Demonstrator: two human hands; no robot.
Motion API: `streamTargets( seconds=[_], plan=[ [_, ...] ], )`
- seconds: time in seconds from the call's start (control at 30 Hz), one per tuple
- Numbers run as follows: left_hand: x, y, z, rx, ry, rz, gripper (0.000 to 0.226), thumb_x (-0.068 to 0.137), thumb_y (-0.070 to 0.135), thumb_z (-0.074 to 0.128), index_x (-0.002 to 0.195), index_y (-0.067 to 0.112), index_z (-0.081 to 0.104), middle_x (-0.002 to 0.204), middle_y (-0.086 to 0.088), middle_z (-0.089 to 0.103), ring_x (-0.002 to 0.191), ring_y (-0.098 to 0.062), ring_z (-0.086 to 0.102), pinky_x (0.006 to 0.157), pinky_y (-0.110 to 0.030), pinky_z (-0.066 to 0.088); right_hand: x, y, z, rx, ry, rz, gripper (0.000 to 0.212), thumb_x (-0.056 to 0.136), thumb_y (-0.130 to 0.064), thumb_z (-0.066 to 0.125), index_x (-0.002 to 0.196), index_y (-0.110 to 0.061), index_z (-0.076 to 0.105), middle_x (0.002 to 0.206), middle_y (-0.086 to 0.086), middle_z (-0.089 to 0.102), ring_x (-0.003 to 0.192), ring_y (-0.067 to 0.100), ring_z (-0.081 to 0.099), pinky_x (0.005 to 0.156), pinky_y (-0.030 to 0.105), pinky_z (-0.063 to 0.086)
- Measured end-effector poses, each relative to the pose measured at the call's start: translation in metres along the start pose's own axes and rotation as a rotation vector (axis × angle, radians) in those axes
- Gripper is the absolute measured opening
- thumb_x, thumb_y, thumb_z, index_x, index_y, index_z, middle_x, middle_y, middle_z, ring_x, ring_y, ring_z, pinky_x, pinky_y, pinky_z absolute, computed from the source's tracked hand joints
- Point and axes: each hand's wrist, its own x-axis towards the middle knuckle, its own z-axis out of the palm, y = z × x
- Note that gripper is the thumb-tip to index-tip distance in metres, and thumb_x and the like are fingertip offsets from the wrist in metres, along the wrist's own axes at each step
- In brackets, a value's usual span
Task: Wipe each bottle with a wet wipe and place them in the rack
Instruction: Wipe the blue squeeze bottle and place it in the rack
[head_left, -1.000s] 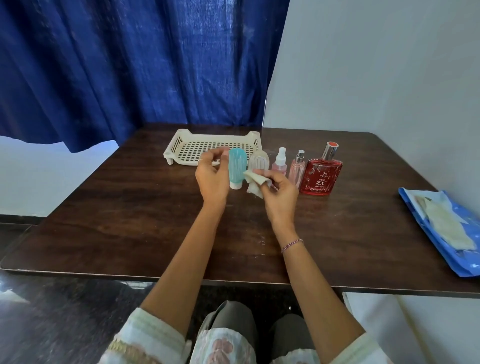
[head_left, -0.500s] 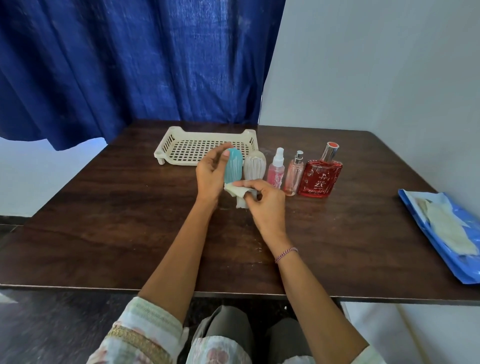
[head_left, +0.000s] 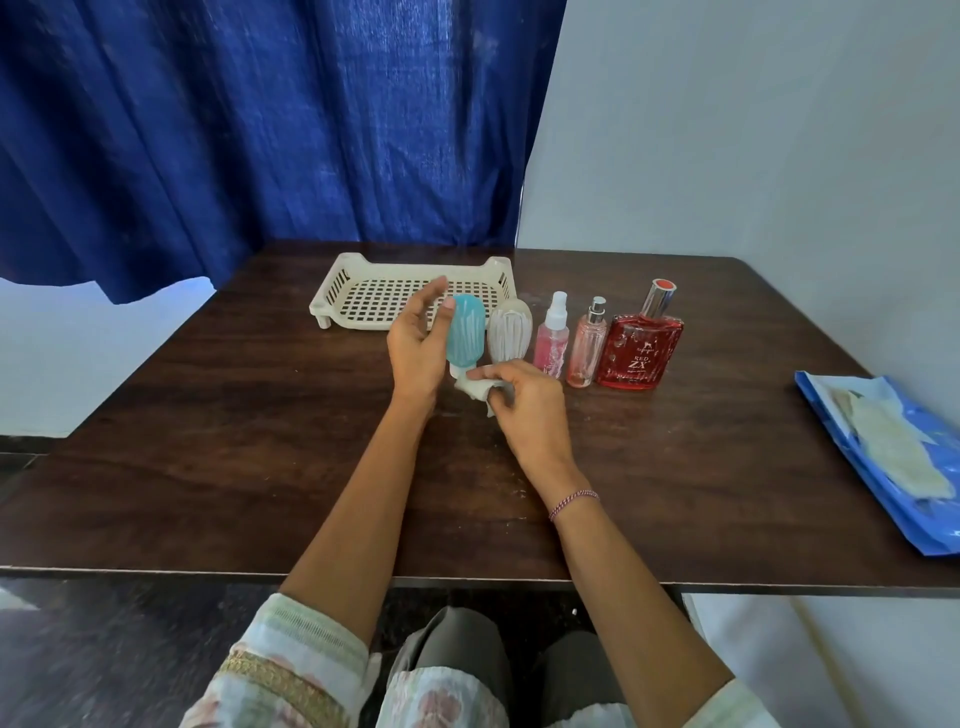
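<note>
- Holds blue bottle (head_left: 467, 332) cap-down in left hand (head_left: 415, 358), thumb on its side.
- Pinches wet wipe (head_left: 475, 389) at its cap with curled right hand (head_left: 530, 410).
- Near rack (head_left: 415, 261) on worktop (head_left: 234, 415).

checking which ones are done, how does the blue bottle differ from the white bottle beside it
Colour: the blue bottle is turquoise, the white bottle off-white. State: the left hand holds the blue bottle while the right hand holds a wet wipe at its cap; the white bottle stands unheld. Both are ribbed, round-topped and cap down.
</note>
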Motion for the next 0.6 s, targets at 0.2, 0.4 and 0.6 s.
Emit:
streamTargets(
  seconds=[0.2, 0.4, 0.6],
  plan=[
    [-0.015, 0.004, -0.011, 0.051, 0.272, 0.072, 0.024, 0.09, 0.021, 0.063, 0.112, 0.018, 0.057, 0.11, 0.008, 0.058, 0.107, -0.008, 0.054, 0.086, -0.011, 0.044, 0.001, -0.001, -0.003, 0.054, 0.008, 0.072, 0.03, 0.079, 0.002, 0.067, 0.104, -0.015, 0.07, 0.107, 0.0, 0.067, 0.099, 0.004, 0.056, 0.094, 0.015, 0.042],
    [-0.006, 0.003, -0.008, 0.081, 0.142, -0.024, 0.031, 0.089, 0.017, 0.063, 0.119, 0.013, 0.056, 0.119, 0.001, 0.06, 0.111, -0.011, 0.057, 0.095, -0.022, 0.047, 0.002, -0.002, -0.005, 0.095, 0.033, 0.093, 0.029, 0.08, 0.001, 0.066, 0.104, -0.015, 0.07, 0.107, 0.0, 0.068, 0.101, 0.006, 0.058, 0.095, 0.019, 0.045],
    [0.002, 0.0, 0.0, 0.12, -0.043, -0.043, 0.034, 0.091, 0.018, 0.061, 0.124, 0.013, 0.056, 0.127, -0.001, 0.059, 0.115, -0.009, 0.055, 0.078, -0.006, 0.047, 0.002, 0.0, -0.003, 0.099, 0.042, 0.075, 0.028, 0.079, 0.001, 0.066, 0.102, -0.014, 0.071, 0.105, 0.001, 0.068, 0.101, 0.009, 0.059, 0.093, 0.017, 0.045]
  ],
)
